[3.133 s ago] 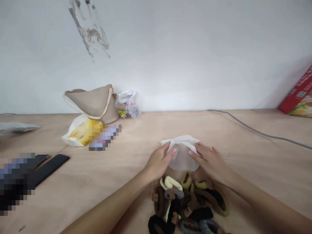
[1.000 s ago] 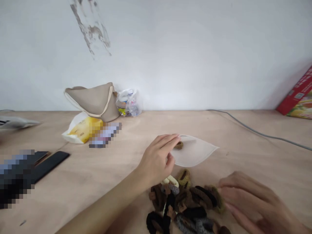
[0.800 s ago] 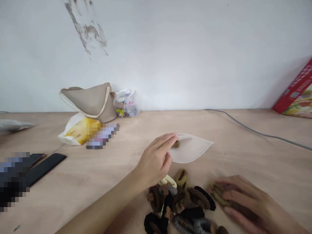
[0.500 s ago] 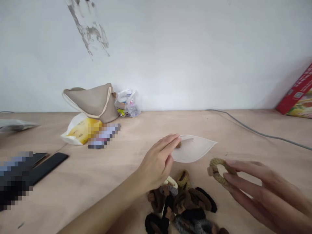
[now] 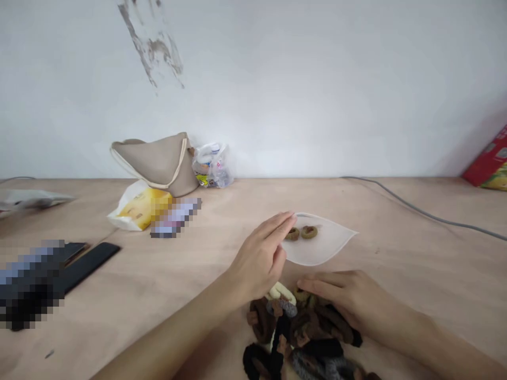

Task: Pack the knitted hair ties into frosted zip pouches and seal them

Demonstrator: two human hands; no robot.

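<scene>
The wooden desk had a clear flat bag on it. A second hair tie had just joined the first one inside the bag. The left hand was open beside the bag, pinching nothing. The right hand lay open, fingers together, on the pile of hair ties.

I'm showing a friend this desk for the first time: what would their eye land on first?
The heap of dark knitted hair ties at the front of the wooden table stands out, with the right hand on it. Just above, the left hand is at the mouth of a frosted plastic pouch holding two small hair ties. Farther back, a beige bag leans by the wall.
</scene>
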